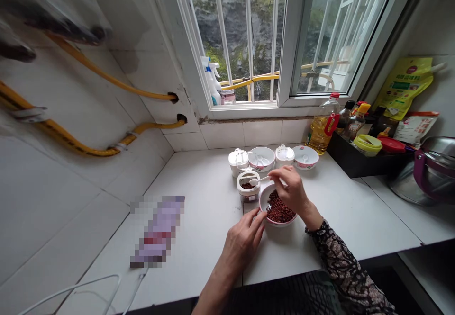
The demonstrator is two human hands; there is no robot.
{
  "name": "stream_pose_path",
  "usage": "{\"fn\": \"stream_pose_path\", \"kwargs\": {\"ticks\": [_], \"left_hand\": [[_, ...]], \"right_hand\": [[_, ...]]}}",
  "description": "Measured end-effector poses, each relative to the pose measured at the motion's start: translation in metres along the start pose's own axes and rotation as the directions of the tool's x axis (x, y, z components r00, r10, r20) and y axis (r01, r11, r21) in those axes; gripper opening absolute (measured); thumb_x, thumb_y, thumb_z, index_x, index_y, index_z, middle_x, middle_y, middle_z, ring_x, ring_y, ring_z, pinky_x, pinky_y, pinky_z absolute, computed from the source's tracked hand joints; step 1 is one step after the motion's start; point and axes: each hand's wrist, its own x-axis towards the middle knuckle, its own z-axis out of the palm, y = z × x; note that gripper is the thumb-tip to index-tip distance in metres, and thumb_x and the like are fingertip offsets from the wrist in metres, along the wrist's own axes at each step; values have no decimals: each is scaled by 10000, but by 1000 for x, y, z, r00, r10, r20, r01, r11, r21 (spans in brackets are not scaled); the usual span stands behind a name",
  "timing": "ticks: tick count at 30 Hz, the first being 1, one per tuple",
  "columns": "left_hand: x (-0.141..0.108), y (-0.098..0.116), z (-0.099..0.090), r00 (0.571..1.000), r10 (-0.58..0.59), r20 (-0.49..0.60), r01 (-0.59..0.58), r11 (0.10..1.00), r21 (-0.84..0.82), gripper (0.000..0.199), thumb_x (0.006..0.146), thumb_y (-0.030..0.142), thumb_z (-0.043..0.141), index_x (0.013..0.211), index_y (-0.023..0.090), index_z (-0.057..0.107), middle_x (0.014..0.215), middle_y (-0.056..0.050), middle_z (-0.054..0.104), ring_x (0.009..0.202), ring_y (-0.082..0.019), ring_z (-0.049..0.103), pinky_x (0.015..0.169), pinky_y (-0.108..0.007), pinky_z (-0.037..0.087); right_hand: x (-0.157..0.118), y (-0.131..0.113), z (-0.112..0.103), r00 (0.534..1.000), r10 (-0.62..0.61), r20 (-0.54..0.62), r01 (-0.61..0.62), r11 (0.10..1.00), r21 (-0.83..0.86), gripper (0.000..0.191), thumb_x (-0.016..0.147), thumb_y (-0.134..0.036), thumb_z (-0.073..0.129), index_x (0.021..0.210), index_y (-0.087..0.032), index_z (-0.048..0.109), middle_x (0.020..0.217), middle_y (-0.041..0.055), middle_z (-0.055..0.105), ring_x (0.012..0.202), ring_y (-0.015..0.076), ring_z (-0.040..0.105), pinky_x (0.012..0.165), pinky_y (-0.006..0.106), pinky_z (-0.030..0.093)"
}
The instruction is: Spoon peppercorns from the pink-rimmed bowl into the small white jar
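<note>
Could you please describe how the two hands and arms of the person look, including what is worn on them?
Both the left hand and the right hand are without gloves. The right arm wears a black sleeve with a paler, lace-like pattern, reaching close to the wrist. The visible left forearm has no sleeve.

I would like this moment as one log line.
left hand: touching bowl | right hand: holding white spoon at open jar | bowl: reddish-brown granules

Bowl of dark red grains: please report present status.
Right hand holding white spoon at open jar. Left hand touching bowl. Grains inside, partly hidden by right hand.
</note>
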Motion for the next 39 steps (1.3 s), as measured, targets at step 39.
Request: {"fn": "stream_pose_path", "kwargs": {"ticks": [39], "left_hand": [[0,0,1,1000,13,-11,-12,1000,11,304,961,149,431,1249,199,516,1123,-106,675,974,-203,694,752,-286,597]], "right_hand": [[-6,39,-13,800,529,284,-587,788,188,139,657,-214,516,658,-187,653,516,-13,623,543,149,562,599,262,442]]}}
